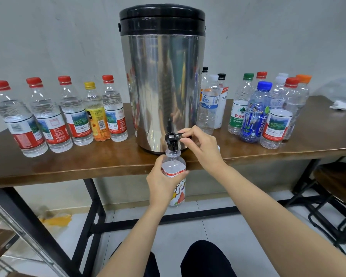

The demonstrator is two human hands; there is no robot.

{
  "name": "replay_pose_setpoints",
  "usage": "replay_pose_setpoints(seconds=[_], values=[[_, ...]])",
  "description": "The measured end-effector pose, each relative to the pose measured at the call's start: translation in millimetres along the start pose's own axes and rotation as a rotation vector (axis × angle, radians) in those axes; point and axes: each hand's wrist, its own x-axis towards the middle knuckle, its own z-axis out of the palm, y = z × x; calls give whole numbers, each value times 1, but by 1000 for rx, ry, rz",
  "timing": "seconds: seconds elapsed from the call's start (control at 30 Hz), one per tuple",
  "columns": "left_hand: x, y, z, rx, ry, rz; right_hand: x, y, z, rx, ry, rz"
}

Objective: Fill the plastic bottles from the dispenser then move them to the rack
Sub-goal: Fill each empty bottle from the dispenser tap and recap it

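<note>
A tall steel dispenser (162,80) with a black lid stands mid-table. Its black tap (171,139) juts over the table's front edge. My left hand (163,180) grips an uncapped plastic bottle (177,176) with a colourful label, its mouth held right under the tap's spout. My right hand (201,145) pinches the tap's lever between thumb and fingers. Several capped bottles with water (48,116) stand in a row left of the dispenser. Several empty-looking capped bottles (268,110) cluster on the right.
The brown wooden table (88,162) has black metal legs (92,206). A crumpled white tissue (341,105) lies at the far right. Dark chair frames (332,216) stand to the right below. My knees show at the bottom. No rack is in view.
</note>
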Motion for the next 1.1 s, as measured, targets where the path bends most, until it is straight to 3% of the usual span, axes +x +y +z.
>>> replay_pose_setpoints(seconds=[0.37, 1.1], values=[[0, -2, -2, -41, -7, 6, 1, -14, -9, -2, -81, 118], [-1, -4, 9, 43, 80, -37, 2, -2, -7, 24, -69, 28]])
